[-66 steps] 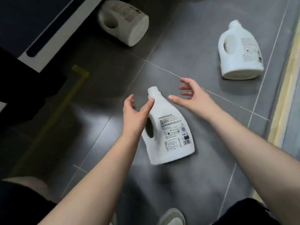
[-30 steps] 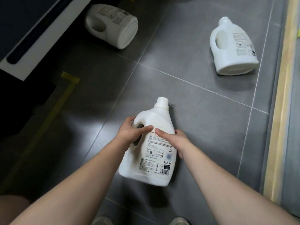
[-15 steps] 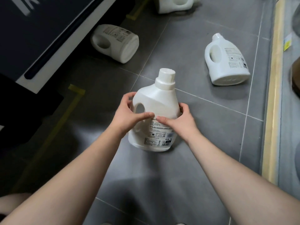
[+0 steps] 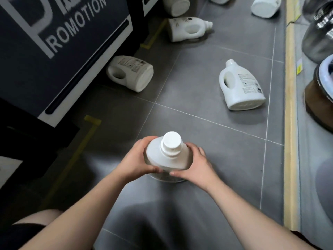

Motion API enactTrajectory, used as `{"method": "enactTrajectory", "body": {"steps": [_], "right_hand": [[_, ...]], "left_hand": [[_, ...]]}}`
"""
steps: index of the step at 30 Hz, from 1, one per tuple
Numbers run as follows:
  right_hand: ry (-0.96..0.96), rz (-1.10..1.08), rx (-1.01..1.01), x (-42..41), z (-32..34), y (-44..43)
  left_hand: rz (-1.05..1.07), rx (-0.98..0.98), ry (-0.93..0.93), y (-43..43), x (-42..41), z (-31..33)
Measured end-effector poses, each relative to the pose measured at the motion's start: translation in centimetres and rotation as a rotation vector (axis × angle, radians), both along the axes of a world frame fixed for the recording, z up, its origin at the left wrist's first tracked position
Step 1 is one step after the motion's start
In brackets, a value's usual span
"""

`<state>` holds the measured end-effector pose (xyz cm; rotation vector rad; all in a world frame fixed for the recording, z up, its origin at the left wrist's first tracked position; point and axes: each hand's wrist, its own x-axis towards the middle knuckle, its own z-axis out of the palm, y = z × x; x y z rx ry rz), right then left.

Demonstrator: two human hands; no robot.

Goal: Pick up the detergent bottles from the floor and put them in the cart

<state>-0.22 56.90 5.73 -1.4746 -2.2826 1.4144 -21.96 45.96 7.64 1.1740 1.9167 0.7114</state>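
I hold a white detergent bottle (image 4: 168, 155) upright above the grey tiled floor, its cap facing the camera. My left hand (image 4: 137, 161) grips its left side and my right hand (image 4: 196, 163) grips its right side. Several other white bottles lie on their sides: one to the right (image 4: 240, 87), one by the dark stand on the left (image 4: 131, 73), one farther back (image 4: 187, 29), and more at the top edge (image 4: 264, 6). No cart is in view.
A dark display stand (image 4: 59, 44) with "PROMOTION" lettering runs along the left. Yellow tape marks (image 4: 90, 127) lie on the floor. A yellow-edged shelf base (image 4: 290, 123) with metal pots (image 4: 317, 33) lines the right side.
Both hands closed on the nearest bottle lying on the floor, stood it upright and lifted it toward the camera. The view has risen, showing more bottles at the back.
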Motion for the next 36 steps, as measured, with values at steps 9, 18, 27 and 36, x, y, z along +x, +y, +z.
{"method": "enactTrajectory", "body": {"steps": [9,18,27,36], "right_hand": [[0.028,0.071,-0.030,0.6,-0.4,-0.3],[0.033,0.087,0.063,1.1,4.1,0.3],[0.159,0.106,0.182,1.8,27.3,0.6],[0.391,0.086,0.247,2.8,59.9,-2.2]], "left_hand": [[-0.002,-0.029,-0.051,-0.8,1.7,1.3],[0.045,0.046,0.000,-1.4,1.9,4.3],[0.051,0.235,-0.024,-2.1,1.9,26.8],[0.065,0.326,-0.064,-4.7,2.4,59.5]]}}
